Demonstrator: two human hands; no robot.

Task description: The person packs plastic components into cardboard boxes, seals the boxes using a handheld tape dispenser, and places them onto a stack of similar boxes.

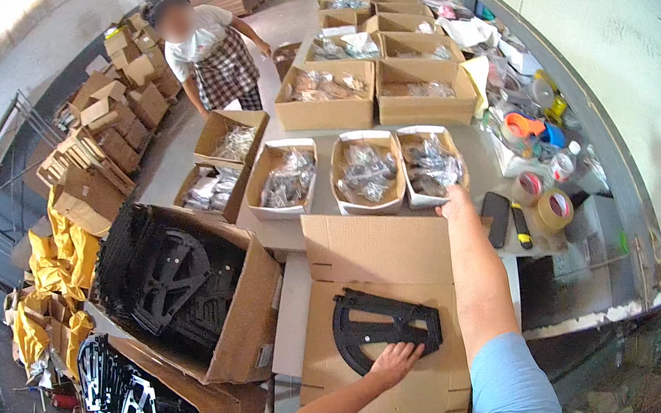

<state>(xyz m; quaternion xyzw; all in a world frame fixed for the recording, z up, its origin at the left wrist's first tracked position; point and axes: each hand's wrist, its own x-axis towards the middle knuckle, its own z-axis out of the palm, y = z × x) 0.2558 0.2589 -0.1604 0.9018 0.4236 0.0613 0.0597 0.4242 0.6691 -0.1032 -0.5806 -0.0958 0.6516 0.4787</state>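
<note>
1. Centrally, the black half-round plastic part lies flat on an unfolded cardboard sheet on the desk, its straight edge toward the person and its long axis running left to right with a slight tilt
2. Left hand: palm down, fingers spread apart, resting on the near edge of the part; it presses rather than grips, and it is by far the nearer hand
3. Right hand: arm stretched straight forward, well beyond the part, reaching the rim of the rightmost white box of bagged hardware; whether its fingers are together on anything cannot be told, since the hand is small and seen end-on
4. Rolls of tape and a dark flat case lie just right of the extended forearm
5. Large open cartons of stacked black parts stand to the left, below desk level
6. Another person stands farther back among brown boxes
</note>
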